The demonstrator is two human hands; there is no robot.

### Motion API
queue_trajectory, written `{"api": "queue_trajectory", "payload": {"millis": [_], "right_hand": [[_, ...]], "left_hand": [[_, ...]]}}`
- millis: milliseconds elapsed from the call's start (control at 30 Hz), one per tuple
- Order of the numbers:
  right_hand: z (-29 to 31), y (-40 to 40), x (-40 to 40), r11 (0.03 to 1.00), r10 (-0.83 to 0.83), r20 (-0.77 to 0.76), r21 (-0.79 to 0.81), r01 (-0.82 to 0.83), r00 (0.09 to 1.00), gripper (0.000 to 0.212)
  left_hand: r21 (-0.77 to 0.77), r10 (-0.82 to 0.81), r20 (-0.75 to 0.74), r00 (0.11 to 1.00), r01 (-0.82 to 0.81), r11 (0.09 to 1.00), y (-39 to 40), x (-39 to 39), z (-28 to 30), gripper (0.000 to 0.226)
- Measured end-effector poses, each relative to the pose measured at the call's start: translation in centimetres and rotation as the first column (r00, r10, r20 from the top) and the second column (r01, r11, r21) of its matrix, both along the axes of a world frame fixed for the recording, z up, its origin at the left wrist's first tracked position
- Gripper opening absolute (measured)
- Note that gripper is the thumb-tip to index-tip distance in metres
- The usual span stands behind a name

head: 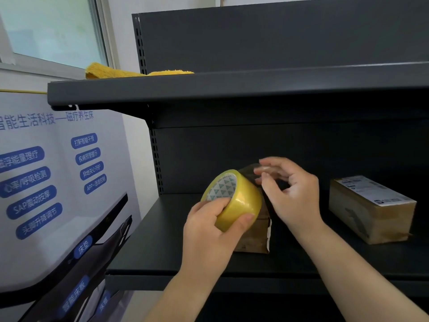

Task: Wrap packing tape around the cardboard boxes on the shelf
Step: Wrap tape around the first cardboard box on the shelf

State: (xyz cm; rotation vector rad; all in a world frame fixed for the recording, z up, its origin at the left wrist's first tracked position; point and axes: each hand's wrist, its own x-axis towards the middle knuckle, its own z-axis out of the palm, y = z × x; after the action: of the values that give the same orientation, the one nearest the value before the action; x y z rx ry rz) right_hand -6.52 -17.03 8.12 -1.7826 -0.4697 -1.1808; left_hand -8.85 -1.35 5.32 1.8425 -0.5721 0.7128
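Left hand wrapped round the tape roll: thumb over the near rim toward the core, fingers curled under the yellowish outer band. Roll held above the shelf, in front of box one, core axis tilted up and to the left, printed cardboard core facing the camera's upper left.

Right hand just right of the roll, fingers curled, fingertips blurred; seems to pinch the free tape end, a brownish clear strip running from the roll's top toward those fingertips. Exact grip hard to make out through the blur and the see-through film.

Box one standing on the shelf directly behind roll and hands, mostly hidden; only its lower front, a torn white edge on the right and a bottom corner visible. Long axis and facing not readable.

Box two well to the right on the same shelf, apart from both hands, lying flat, long axis running back-left to front-right, white label on top, short end toward the camera.

Upper shelf overhead, a yellow cloth on its left end, partly cut off by the shelf edge. Poster with blue labels at left, cropped by the frame.
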Motion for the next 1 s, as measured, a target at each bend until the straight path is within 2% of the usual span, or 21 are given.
{"api": "queue_trajectory", "payload": {"millis": [100, 233, 367, 467, 567, 667, 767, 833, 900, 1000], "right_hand": [[1.1, -0.5, 0.2, 0.999, 0.038, -0.009, -0.007, -0.038, 0.999, 0.018], [2.5, -1.1, 0.5, 0.987, 0.162, -0.107, 0.023, -0.160, 0.981, 0.020], [3.4, -1.8, 0.6, 0.946, 0.317, -0.240, 0.011, -0.324, 0.918, 0.021], [3.7, -1.9, 0.7, 0.921, 0.385, -0.262, 0.050, -0.386, 0.885, 0.013], [3.7, -1.8, 0.9, 0.932, 0.359, -0.231, 0.141, -0.334, 0.904, 0.013], [3.7, -2.0, 1.2, 0.972, 0.236, -0.276, 0.070, -0.225, 0.932, 0.016], [4.0, -2.2, 1.7, 0.959, 0.282, -0.398, 0.137, -0.247, 0.873, 0.024], [4.1, -2.1, 2.0, 0.952, 0.305, -0.493, 0.128, -0.279, 0.815, 0.025], [4.0, -1.8, 2.7, 0.956, 0.284, -0.540, 0.094, -0.279, 0.792, 0.024], [4.2, -1.8, 4.6, 0.973, 0.232, -0.557, 0.129, -0.193, 0.798, 0.022]], "left_hand": [[-0.021, -0.069, -0.010, 0.998, 0.068, 0.997, -0.1, -0.6, 0.0, 0.020], [-0.076, -0.123, -0.040, 0.992, 0.120, 0.990, 0.1, -1.3, 0.1, 0.017], [-0.166, -0.173, -0.093, 0.980, 0.156, 0.974, 0.4, -2.0, 0.2, 0.035], [-0.207, -0.210, -0.116, 0.971, 0.184, 0.961, 0.7, -2.4, 0.3, 0.029], [-0.207, -0.280, -0.126, 0.952, 0.251, 0.946, 0.6, -3.2, 0.1, 0.016], [-0.214, -0.342, -0.140, 0.929, 0.309, 0.927, 0.3, -3.8, -0.7, 0.022], [-0.177, -0.454, -0.175, 0.874, 0.426, 0.887, 0.4, -3.9, -1.2, 0.020], [-0.149, -0.524, -0.233, 0.819, 0.503, 0.852, 0.6, -3.8, -1.0, 0.028], [-0.158, -0.509, -0.267, 0.818, 0.483, 0.861, 0.6, -3.3, -1.0, 0.030], [-0.287, -0.470, -0.310, 0.827, 0.390, 0.875, -0.1, -2.8, -0.7, 0.009]]}}
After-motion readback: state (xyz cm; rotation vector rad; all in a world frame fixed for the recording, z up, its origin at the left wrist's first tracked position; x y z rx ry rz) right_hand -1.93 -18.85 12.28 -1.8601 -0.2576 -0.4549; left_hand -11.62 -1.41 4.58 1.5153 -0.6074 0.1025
